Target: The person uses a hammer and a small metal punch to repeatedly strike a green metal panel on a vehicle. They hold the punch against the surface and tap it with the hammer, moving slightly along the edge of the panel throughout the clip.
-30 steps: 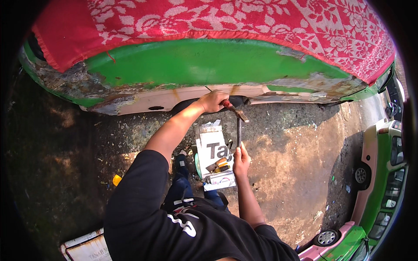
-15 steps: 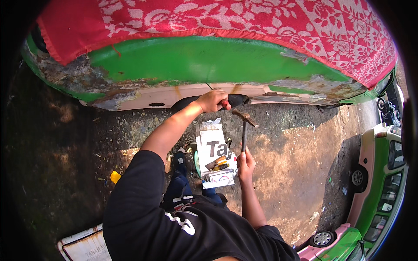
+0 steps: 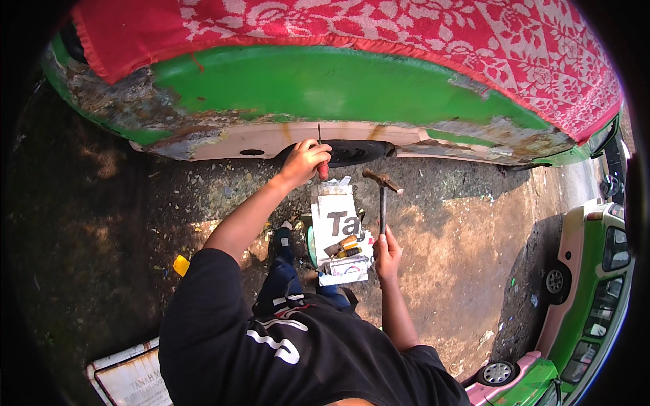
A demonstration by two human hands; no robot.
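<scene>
My left hand (image 3: 305, 164) is closed around the red handle of a screwdriver (image 3: 323, 170). Its thin shaft points away from me, with the tip at the pale lower edge of a green car body (image 3: 291, 88), just above a dark wheel (image 3: 355, 153). Whether the tip touches the panel I cannot tell. Lower and to the right, my right hand (image 3: 388, 256) grips a hammer (image 3: 383, 206) by its dark handle. The hammer's rusty head is raised, a short way right of the screwdriver handle and apart from it.
A red-and-white floral cloth (image 3: 305, 20) covers the car's upper part. By my feet, a white printed sheet (image 3: 332, 203) carries a putty knife (image 3: 340, 246), a yellow-and-black tool (image 3: 349, 252) and a small white box (image 3: 349, 269). A green-and-pink van (image 3: 575, 271) stands at right.
My left hand has shifted left and slightly nearer, and the screwdriver's handle now points toward me instead of rightward. The hammer stays raised in nearly the same place.
</scene>
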